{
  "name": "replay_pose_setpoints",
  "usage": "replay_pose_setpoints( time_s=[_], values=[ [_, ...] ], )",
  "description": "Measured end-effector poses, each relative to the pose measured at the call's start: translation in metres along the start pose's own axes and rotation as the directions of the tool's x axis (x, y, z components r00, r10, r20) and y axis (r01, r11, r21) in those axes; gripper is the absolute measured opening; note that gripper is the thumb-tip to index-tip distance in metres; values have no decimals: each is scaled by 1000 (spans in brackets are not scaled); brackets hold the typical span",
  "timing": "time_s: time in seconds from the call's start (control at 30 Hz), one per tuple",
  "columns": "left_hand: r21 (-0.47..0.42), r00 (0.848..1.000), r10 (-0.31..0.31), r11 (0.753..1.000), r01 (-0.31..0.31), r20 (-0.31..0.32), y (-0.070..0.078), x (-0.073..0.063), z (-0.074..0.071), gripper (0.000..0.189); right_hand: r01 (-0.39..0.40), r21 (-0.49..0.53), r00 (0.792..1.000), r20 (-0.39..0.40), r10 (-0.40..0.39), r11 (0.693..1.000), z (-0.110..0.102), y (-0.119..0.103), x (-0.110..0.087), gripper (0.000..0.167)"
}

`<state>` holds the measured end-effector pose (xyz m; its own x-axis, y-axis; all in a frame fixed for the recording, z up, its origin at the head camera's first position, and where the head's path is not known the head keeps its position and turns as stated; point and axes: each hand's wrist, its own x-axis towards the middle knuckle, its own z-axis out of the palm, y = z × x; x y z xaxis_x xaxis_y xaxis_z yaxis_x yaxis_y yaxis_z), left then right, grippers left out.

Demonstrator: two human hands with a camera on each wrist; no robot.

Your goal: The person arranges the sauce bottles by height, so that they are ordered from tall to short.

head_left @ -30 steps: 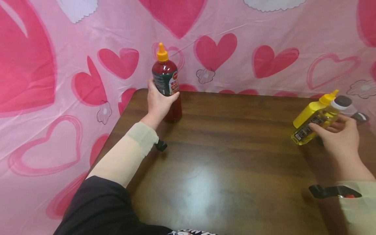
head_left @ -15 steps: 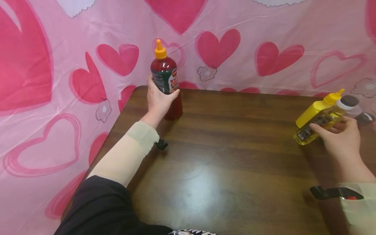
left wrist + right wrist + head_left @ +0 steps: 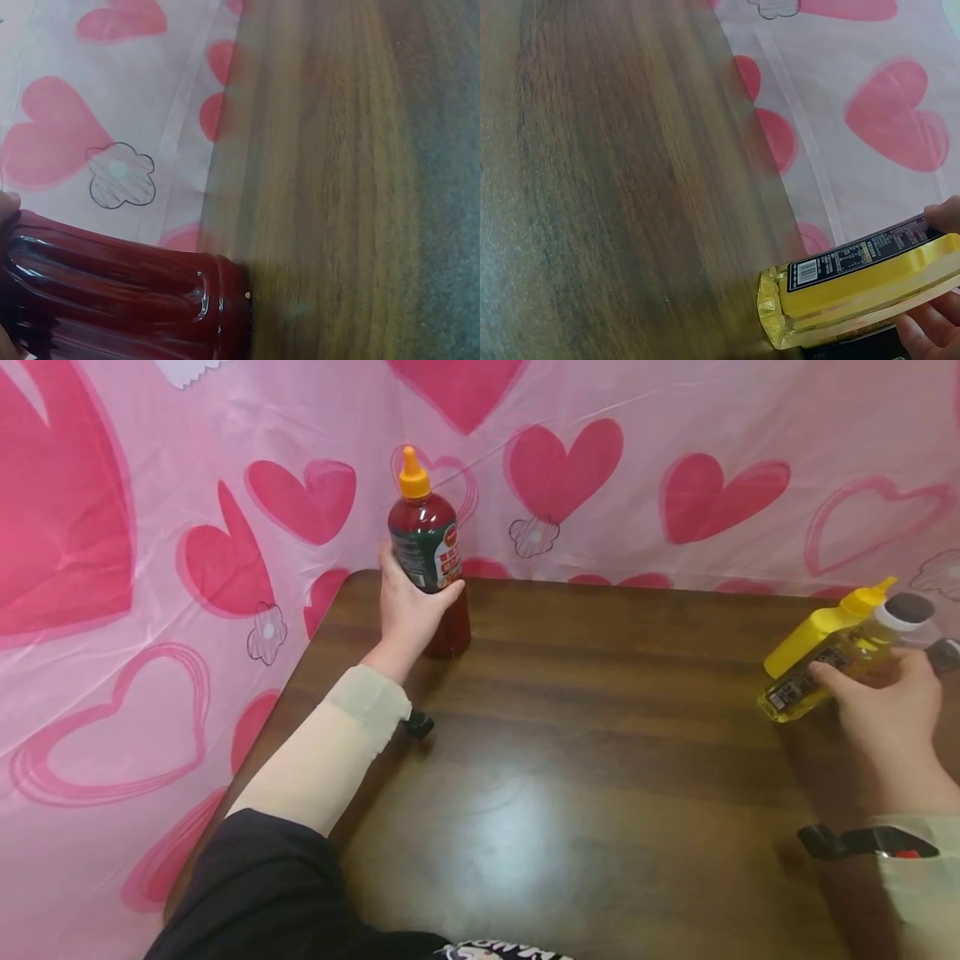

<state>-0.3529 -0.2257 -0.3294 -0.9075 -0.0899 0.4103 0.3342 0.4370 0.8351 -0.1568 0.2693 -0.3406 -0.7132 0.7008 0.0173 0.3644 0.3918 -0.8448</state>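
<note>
At the table's far left corner my left hand [image 3: 411, 614] grips a red sauce bottle [image 3: 450, 622] with an orange nozzle cap and a dark green label, standing upright. Its red ribbed lower end [image 3: 142, 292] fills the bottom left of the left wrist view. On the far right my right hand [image 3: 888, 714] holds a clear bottle of yellow oil [image 3: 795, 693] with a dark grey cap. Thumb and fingers lie on opposite sides of this bottle's black label [image 3: 855, 255]. Directly behind it stands a yellow squeeze bottle [image 3: 806, 639], partly covered by it.
Another dark cap [image 3: 943, 654] shows at the right edge, its bottle mostly hidden behind my right hand. The brown wooden table [image 3: 585, 718] lies between the hands. A pink cloth with hearts [image 3: 472, 485] hangs along the back and left sides.
The head view has shifted slightly, so the table's back edge sits higher and the right-hand bottles appear farther right. Both hands keep their grips.
</note>
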Motion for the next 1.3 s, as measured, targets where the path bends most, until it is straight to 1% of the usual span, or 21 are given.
replay_pose_setpoints(
  time_s=[0.1,0.17,0.2,0.3,0.43,0.57,0.67,0.77,0.87,1.0,1.07,1.17,1.3],
  values=[
    [-13,1000,-7,1000,7,8,1,0,0,94,38,-72,999,9,-37,997,-1,-3,3,57],
    [-13,1000,-10,1000,10,13,2,0,1,95,76,-105,997,22,-75,992,-1,-6,4,50],
    [-4,1000,-10,1000,10,13,2,-1,1,95,94,-107,995,31,-91,990,0,-7,5,47],
    [11,1000,-16,1000,16,16,2,-1,2,95,146,-64,988,62,-142,987,3,-13,6,40],
    [32,1000,-21,999,21,14,2,-2,4,95,184,2,978,94,-184,983,8,-24,6,41],
    [37,999,-36,999,36,9,3,-3,8,96,220,-14,970,104,-218,975,15,-39,5,42],
    [30,999,-47,998,47,11,4,-4,9,97,239,-64,965,129,-230,969,23,-50,3,38],
    [29,999,-51,998,50,10,5,-6,10,97,272,-67,951,171,-258,960,32,-61,2,38],
    [24,999,-54,998,54,8,7,-6,12,98,312,-54,932,209,-295,949,44,-72,2,37],
    [32,999,-52,998,52,-1,9,-7,17,100,385,-54,900,243,-362,921,61,-86,-1,38],
    [34,999,-51,998,51,-1,10,-7,21,101,409,-42,886,258,-385,912,70,-93,-3,39],
    [24,999,-48,999,48,8,12,-7,28,102,429,-27,868,288,-404,903,82,-104,-6,44],
    [33,999,-45,998,45,11,17,-10,37,103,442,-17,849,331,-412,897,97,-120,-11,58]
  ],
)
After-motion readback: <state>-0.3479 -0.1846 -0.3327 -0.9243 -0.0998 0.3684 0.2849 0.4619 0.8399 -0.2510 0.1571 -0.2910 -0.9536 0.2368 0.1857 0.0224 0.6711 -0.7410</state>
